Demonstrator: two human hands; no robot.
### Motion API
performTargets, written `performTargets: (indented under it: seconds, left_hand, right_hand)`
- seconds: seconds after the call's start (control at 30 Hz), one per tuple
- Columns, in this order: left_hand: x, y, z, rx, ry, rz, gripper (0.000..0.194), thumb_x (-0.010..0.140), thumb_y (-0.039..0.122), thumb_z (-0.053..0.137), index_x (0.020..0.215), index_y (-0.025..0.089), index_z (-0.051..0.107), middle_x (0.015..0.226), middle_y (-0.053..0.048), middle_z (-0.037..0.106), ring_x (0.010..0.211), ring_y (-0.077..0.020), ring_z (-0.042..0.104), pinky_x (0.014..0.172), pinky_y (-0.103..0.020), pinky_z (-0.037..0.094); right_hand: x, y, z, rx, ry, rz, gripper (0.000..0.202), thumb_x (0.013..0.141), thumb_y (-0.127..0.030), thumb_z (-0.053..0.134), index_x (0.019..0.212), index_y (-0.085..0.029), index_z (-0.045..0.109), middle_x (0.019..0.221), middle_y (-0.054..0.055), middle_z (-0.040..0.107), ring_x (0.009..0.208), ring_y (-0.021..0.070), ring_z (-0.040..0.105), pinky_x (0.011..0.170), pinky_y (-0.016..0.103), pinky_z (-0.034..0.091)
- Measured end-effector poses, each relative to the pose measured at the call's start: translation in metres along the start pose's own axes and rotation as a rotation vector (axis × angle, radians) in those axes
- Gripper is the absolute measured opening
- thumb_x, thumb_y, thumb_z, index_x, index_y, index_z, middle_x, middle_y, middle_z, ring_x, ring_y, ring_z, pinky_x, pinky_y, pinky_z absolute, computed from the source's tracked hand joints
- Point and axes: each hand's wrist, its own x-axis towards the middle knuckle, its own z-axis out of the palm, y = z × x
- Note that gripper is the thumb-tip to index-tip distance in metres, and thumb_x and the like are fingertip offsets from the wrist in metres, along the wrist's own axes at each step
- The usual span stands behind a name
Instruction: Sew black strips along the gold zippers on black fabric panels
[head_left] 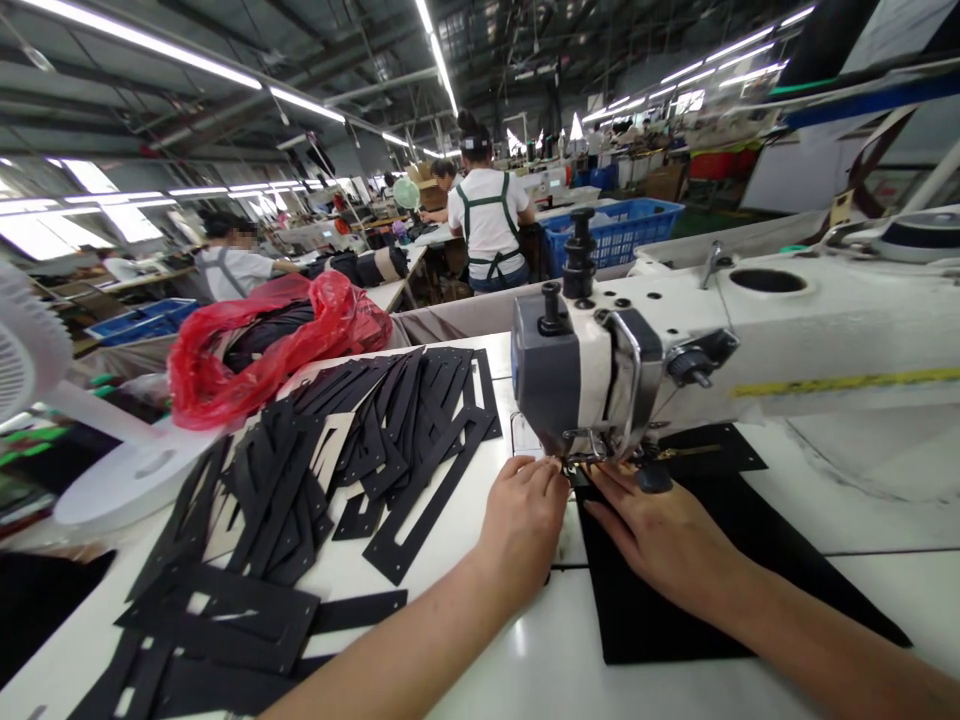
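My left hand is beside the needle area of a white and grey sewing machine. Its fingers are curled and pressed together, and whatever they pinch is hidden. A black fabric panel lies flat on the white table under my right hand. That hand rests on the panel with its fingers stretched towards the needle, their tips partly hidden by the presser foot area. Behind the right hand, a gold-coloured zip shows on black material under the machine arm.
Black frame-shaped pieces with slots lie heaped on the left of the table. Behind them sits a red plastic bag with dark pieces inside. A white fan stands far left. Co-workers and a blue crate are beyond.
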Motion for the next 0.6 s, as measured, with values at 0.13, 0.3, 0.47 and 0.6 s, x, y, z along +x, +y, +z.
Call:
performTargets:
  seconds: [0.13, 0.3, 0.47, 0.6]
  left_hand:
    - [0.001, 0.0, 0.001, -0.011, -0.019, -0.03, 0.012, 0.086, 0.007, 0.047, 0.085, 0.014, 0.056, 0.088, -0.008, 0.065, 0.085, -0.0206, 0.062, 0.081, -0.037, 0.048]
    - [0.002, 0.0, -0.004, -0.014, -0.043, -0.048, 0.01, 0.086, 0.008, 0.05, 0.085, 0.013, 0.059, 0.094, -0.008, 0.065, 0.089, -0.0206, 0.06, 0.083, -0.038, 0.047]
    - [-0.009, 0.011, -0.029, -0.011, -0.121, -0.075, 0.007, 0.084, 0.019, 0.061, 0.09, 0.017, 0.063, 0.112, -0.007, 0.06, 0.102, -0.023, 0.055, 0.088, -0.04, 0.043]
    - [-0.019, 0.016, -0.042, -0.034, -0.207, -0.065, 0.018, 0.086, 0.018, 0.058, 0.104, 0.019, 0.06, 0.115, -0.004, 0.06, 0.103, -0.0209, 0.054, 0.089, -0.039, 0.042]
  right_hand:
    - [0.002, 0.001, 0.001, -0.005, -0.006, 0.0, 0.032, 0.089, -0.022, 0.046, 0.119, -0.013, 0.054, 0.116, 0.011, 0.06, 0.111, 0.0247, 0.053, 0.099, 0.044, 0.041]
    - [0.001, 0.001, -0.006, -0.183, -0.004, 0.025, 0.034, 0.087, -0.029, 0.051, 0.116, -0.013, 0.058, 0.117, 0.014, 0.059, 0.112, 0.0301, 0.051, 0.1, 0.057, 0.031]
    - [-0.034, -0.03, -0.037, -0.386, 0.004, -0.009, 0.05, 0.082, -0.046, 0.052, 0.112, -0.007, 0.061, 0.111, 0.021, 0.061, 0.091, 0.0315, 0.06, 0.072, 0.046, 0.051]
    - [-0.063, -0.057, -0.054, -0.432, 0.027, -0.299, 0.054, 0.082, -0.054, 0.044, 0.113, -0.013, 0.061, 0.113, 0.017, 0.062, 0.094, 0.0312, 0.061, 0.068, 0.042, 0.054]
